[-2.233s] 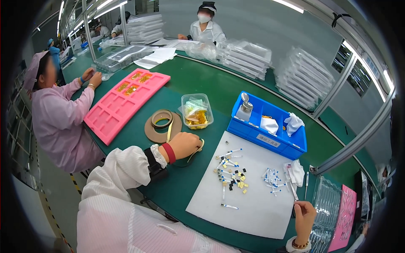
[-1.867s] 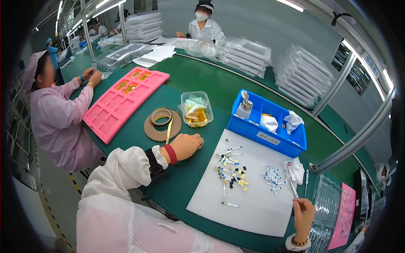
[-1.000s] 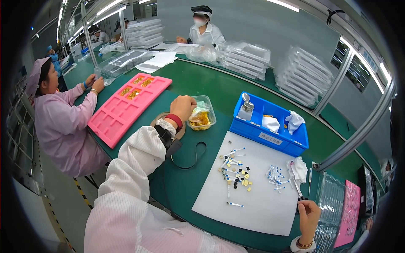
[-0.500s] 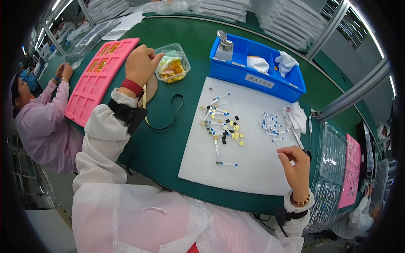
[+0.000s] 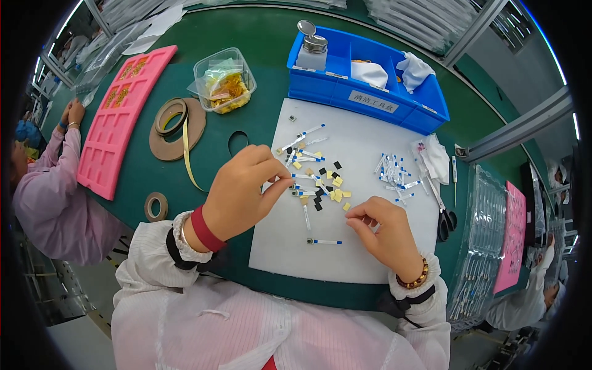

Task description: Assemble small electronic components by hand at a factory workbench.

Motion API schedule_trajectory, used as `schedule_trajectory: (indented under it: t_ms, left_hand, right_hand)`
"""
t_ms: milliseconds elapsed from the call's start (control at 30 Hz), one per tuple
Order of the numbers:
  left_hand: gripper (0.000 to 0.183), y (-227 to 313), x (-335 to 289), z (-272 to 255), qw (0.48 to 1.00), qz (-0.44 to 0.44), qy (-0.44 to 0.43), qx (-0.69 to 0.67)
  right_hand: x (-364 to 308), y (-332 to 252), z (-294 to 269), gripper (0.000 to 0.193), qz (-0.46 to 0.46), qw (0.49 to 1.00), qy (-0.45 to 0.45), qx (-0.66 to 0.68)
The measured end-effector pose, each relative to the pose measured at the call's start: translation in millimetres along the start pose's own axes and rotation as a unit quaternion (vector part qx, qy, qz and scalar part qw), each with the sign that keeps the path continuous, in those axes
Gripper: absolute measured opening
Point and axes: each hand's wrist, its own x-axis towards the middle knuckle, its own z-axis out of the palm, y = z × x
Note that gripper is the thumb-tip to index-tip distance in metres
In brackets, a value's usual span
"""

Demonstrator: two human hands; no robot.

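My left hand (image 5: 243, 191) is over the left edge of the white mat (image 5: 283, 253), thumb and forefinger pinched beside a loose pile of thin white strips with blue ends (image 5: 305, 177). Anything between those fingertips is too small to make out. Small yellow squares (image 5: 337, 195) and black squares (image 5: 318, 206) lie among the strips. Above the mat's right part, my right hand (image 5: 388, 237) has its fingers curled and the thumb close to the forefinger; what they hold, if anything, cannot be seen. A single blue-ended strip (image 5: 325, 242) lies nearer me, between the hands.
A blue divided bin (image 5: 370, 102) stands behind the mat. Scissors (image 5: 445, 222) and a second strip pile (image 5: 394, 176) are at right. Tape rolls (image 5: 179, 129), a clear tub (image 5: 225, 80) and a pink tray (image 5: 123, 123) lie left. A co-worker in pink (image 5: 61, 185) sits beyond.
My left hand has come down and right from beside the tub to the strips, uncovering the tape rolls. My right hand has moved left across the mat. The view has shifted slightly.
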Motion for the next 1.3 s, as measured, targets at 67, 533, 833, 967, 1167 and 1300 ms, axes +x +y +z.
schedule_trajectory:
  t_ms: [67, 533, 833, 967, 1167, 1300]
  left_hand:
    - [0.008, -3, 3, 12, 0.999, 0.006, -0.008, -0.042]
    - [0.006, -3, 7, 42, 0.974, -0.067, -0.067, -0.207]
    - [0.009, 10, 2, 45, 0.916, -0.13, -0.175, -0.336]
    - [0.012, 8, -5, 54, 0.886, -0.157, -0.19, -0.393]
    - [0.011, 9, -3, 50, 0.869, -0.163, -0.179, -0.432]
    - [0.008, 9, -4, 50, 0.868, -0.168, -0.179, -0.432]
  right_hand:
    - [7, 6, -2, 0.008, -0.007, 0.998, 0.034, -0.053]
    - [17, 11, 14, 0.018, 0.061, 0.991, 0.065, -0.098]
    - [18, 2, 17, 0.017, -0.093, 0.983, 0.155, -0.021]
    - [15, 0, 19, 0.022, -0.233, 0.946, 0.199, -0.107]
    - [13, 2, 21, 0.029, -0.271, 0.935, 0.178, -0.146]
    - [13, 1, 22, 0.029, -0.272, 0.934, 0.179, -0.148]
